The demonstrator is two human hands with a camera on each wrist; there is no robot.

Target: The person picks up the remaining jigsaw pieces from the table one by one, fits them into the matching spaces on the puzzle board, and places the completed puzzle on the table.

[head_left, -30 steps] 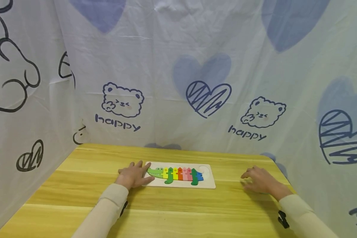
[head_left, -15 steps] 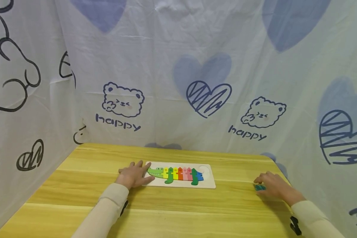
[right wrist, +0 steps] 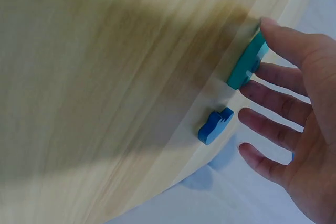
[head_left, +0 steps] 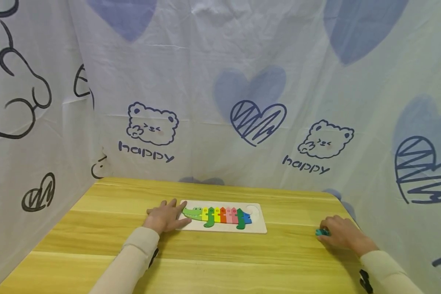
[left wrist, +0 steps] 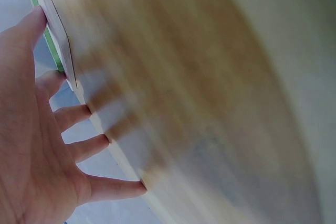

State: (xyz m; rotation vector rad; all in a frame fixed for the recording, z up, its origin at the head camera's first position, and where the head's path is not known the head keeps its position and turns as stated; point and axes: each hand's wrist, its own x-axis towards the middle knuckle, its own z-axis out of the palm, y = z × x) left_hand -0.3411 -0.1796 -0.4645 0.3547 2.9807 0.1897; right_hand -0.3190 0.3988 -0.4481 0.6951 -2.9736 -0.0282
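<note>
A pale wooden puzzle board [head_left: 259, 228] lies on the table, bearing a crocodile of several coloured pieces with a green head [head_left: 192, 212]; the recess at the tail end holds no piece. My left hand [head_left: 164, 216] rests at the board's left end with fingers spread, thumb and forefinger at its edge. Far to the right, my right hand [head_left: 343, 233] pinches a teal puzzle piece [right wrist: 247, 62] between thumb and first fingers, low over the table. Beside it in the right wrist view lies a blue puzzle piece [right wrist: 215, 125], which the hand hides in the head view.
The yellow wood-grain table [head_left: 220, 261] runs back to a hanging white cloth [head_left: 206, 163] printed with hearts and bears. More cloth hangs along the left and right sides. The right table edge passes close by my right hand.
My right hand has moved right and a little nearer to me, and the teal puzzle piece has come into sight at its fingertips. My left hand and the board have stayed put.
</note>
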